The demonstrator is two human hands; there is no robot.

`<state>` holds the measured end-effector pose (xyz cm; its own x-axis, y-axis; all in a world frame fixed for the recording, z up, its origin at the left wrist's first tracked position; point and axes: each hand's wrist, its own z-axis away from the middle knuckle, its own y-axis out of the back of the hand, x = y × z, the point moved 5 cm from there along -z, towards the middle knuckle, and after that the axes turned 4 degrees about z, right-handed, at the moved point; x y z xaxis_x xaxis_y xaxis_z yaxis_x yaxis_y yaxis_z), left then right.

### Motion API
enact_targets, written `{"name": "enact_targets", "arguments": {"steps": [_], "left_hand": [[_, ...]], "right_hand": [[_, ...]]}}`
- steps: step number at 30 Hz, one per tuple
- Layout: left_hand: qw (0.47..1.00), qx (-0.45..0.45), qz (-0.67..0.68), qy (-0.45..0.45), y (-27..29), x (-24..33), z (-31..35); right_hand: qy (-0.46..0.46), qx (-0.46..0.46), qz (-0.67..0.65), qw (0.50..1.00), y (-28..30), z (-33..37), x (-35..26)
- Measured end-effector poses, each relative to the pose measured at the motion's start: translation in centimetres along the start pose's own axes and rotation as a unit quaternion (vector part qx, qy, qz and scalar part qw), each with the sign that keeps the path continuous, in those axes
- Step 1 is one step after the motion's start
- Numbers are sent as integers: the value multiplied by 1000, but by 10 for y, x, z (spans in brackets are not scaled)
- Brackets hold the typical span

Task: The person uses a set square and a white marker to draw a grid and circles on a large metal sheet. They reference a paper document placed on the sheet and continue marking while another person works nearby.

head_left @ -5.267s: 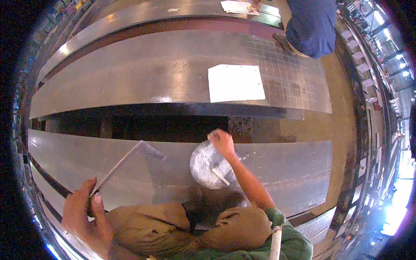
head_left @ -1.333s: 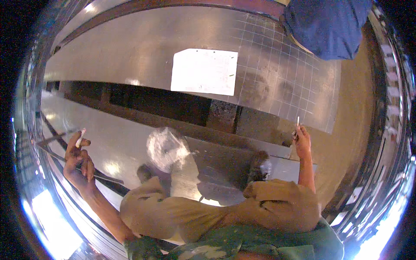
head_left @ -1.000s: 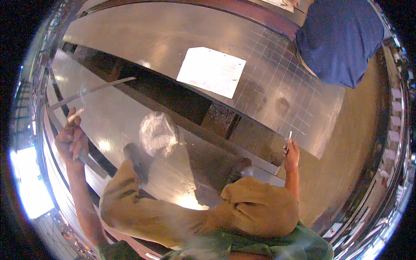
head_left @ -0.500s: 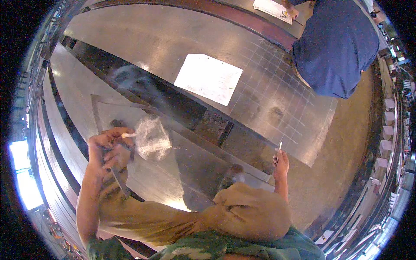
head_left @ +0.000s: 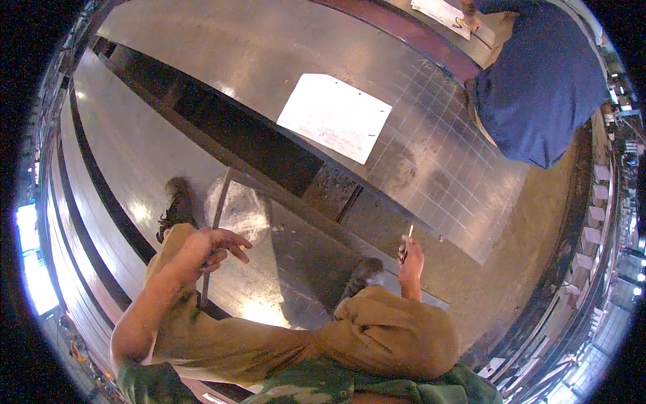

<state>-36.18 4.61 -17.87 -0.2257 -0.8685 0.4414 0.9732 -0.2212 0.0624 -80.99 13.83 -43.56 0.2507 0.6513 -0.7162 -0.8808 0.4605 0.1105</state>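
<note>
My left hand is closed round a long dark flat metal bar, a framing square by its earlier outline, held over my bent leg. Between its fingers is the short pale end of what looks like a cigarette. On the right, my right hand pinches a thin white stick like chalk or soapstone, pointing up and away. Beyond it lies a large steel plate, its right part marked with a grid of white lines. A white paper sheet rests on the plate.
A dark gap separates the plate from the nearer metal beam where my boots stand. A co-worker in a blue shirt bends over at the upper right, a hand near papers. Brown floor lies to the right.
My left hand has moved right and nearer, turning the framing square with it. My right hand has shifted slightly left. The smoke over the gap has gone. The co-worker appears farther right.
</note>
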Motion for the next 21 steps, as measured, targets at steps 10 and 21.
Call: {"name": "enact_targets", "arguments": {"steps": [10, 21], "left_hand": [[910, -32, -396, -118, -14, 13, -3], [851, 28, -522, -56, -24, 22, -3]], "right_hand": [[6, 9, -44, 999, 5, -16, -19], [22, 27, -42, 999, 18, -21, 6]]}}
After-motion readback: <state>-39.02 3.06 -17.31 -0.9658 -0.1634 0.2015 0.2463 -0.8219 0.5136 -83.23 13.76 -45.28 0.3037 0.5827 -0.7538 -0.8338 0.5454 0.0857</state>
